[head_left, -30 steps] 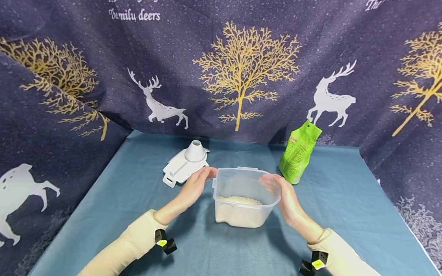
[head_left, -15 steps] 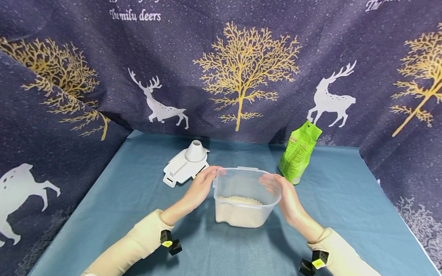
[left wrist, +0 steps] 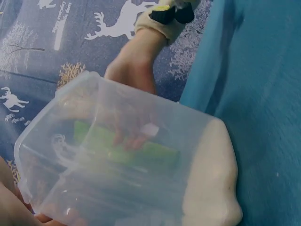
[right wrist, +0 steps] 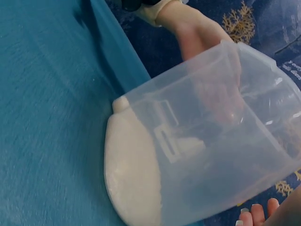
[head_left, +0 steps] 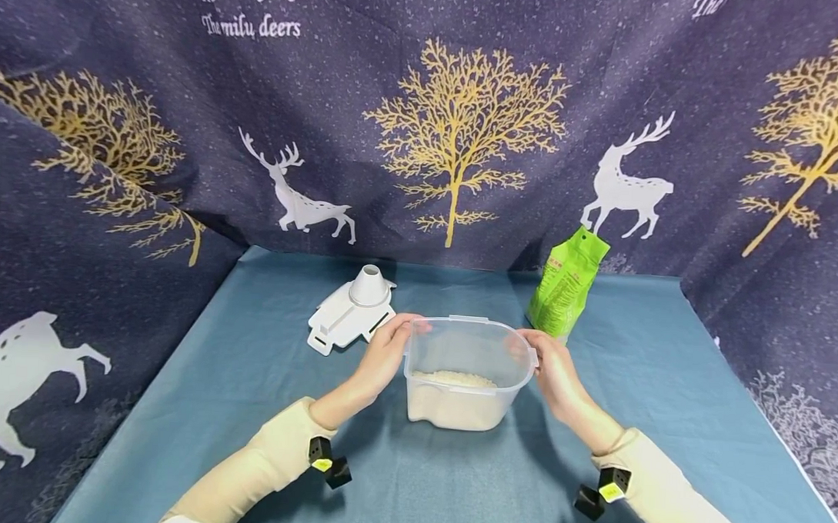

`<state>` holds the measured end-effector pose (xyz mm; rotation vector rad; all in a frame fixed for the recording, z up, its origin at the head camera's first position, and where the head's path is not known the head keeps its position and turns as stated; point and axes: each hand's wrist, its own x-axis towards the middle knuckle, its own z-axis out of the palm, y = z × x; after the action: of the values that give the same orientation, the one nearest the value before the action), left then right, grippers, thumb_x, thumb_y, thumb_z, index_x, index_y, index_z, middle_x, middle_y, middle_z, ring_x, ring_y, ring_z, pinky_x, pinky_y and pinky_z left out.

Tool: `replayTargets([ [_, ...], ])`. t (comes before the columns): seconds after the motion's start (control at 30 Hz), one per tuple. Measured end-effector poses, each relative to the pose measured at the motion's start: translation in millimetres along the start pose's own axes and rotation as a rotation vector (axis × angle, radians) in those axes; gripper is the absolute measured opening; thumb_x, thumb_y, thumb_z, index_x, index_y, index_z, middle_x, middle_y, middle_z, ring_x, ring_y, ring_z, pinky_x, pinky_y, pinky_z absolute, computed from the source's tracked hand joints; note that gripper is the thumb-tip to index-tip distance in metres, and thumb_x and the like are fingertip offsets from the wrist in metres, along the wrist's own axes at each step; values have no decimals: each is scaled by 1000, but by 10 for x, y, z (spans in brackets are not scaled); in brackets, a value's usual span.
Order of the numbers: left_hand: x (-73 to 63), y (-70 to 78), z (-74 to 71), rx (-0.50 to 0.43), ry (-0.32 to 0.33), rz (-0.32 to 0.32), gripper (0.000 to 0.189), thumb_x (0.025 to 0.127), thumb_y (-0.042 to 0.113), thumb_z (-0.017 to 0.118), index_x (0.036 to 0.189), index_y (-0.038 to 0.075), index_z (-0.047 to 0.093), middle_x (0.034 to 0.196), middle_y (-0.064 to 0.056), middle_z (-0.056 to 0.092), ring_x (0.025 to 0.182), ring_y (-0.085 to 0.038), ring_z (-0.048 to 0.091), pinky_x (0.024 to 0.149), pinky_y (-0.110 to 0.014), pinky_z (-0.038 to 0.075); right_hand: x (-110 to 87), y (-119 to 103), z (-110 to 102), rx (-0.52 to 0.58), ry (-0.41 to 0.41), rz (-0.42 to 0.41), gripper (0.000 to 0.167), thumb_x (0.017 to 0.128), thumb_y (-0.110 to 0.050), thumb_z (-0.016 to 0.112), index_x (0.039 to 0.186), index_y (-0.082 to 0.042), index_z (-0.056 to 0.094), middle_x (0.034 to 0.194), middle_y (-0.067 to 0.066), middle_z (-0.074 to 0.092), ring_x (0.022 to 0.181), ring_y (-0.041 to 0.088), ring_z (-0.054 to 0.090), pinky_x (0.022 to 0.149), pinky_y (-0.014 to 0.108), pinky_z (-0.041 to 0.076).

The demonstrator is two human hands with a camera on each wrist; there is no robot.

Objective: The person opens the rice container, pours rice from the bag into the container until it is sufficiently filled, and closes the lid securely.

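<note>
A clear plastic storage container [head_left: 467,355] stands on the blue cloth, its lower part filled with white rice-like grains [head_left: 456,380]. My left hand [head_left: 381,360] holds its left side near the rim, fingertips reaching behind the wall. On the right side, my right hand [head_left: 557,374] grips near the rim beside a small side tab [head_left: 533,358]. In the left wrist view, the fingers [left wrist: 134,141] of the right hand show blurred through the clear wall. The right wrist view has the left hand [right wrist: 218,94] behind the wall and curled right fingertips [right wrist: 256,215] at bottom right.
Behind the left hand lies a flat white lid [head_left: 344,316] with a white cone-shaped piece [head_left: 370,285] on it. A bright green bag [head_left: 567,286] stands upright behind the right hand. A dark printed curtain [head_left: 409,138] hangs along the table's back edge.
My left hand has moved right, onto the container's side. The right fingers have drawn back from behind the wall, and the right side tab now shows. The container has stayed in place.
</note>
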<state>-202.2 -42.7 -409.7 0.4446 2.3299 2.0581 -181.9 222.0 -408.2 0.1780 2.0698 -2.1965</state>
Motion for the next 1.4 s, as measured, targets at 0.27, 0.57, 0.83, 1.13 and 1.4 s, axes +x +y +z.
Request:
replayTargets([
  [0.27, -9, 27, 63, -48, 8, -39, 33, 102, 8, 31, 120, -6, 55, 118, -26, 64, 120, -38, 56, 111, -49, 35, 107, 48, -86, -45, 110, 38, 29, 100, -12, 34, 124, 1, 45, 90, -16, 58, 83, -1, 57, 78, 19, 46],
  [0.57, -15, 13, 112, -47, 24, 16, 30, 103, 5, 31, 119, -9, 52, 116, -29, 62, 117, -41, 57, 108, -51, 37, 205, 125, -185, 25, 278, 43, 21, 100, -11, 35, 119, -3, 40, 90, -9, 52, 81, -1, 56, 79, 17, 47],
  [0.83, -6, -34, 85, -2, 6, 114, 29, 103, 8, 32, 115, -6, 54, 109, -27, 66, 111, -39, 61, 104, -52, 41, 273, 141, -236, -23, 362, 67, 55, 93, -7, 39, 143, 4, 20, 112, 3, 39, 96, 11, 45, 90, 27, 42],
  [1.13, 16, -76, 63, 32, -12, 157, 27, 104, 9, 34, 115, -5, 55, 106, -26, 67, 106, -39, 64, 100, -52, 44, 376, 210, -337, -137, 493, 76, 66, 88, -9, 52, 143, -4, 17, 103, 2, 39, 88, 17, 41, 78, 27, 36],
  [1.4, 16, -61, 55, 55, -20, 118, 26, 104, 6, 34, 117, -4, 55, 107, -25, 67, 107, -38, 64, 102, -53, 43, 467, 277, -421, -227, 474, 122, 77, 88, -11, 58, 147, -6, 8, 140, 27, 21, 120, 35, 31, 98, 41, 33],
])
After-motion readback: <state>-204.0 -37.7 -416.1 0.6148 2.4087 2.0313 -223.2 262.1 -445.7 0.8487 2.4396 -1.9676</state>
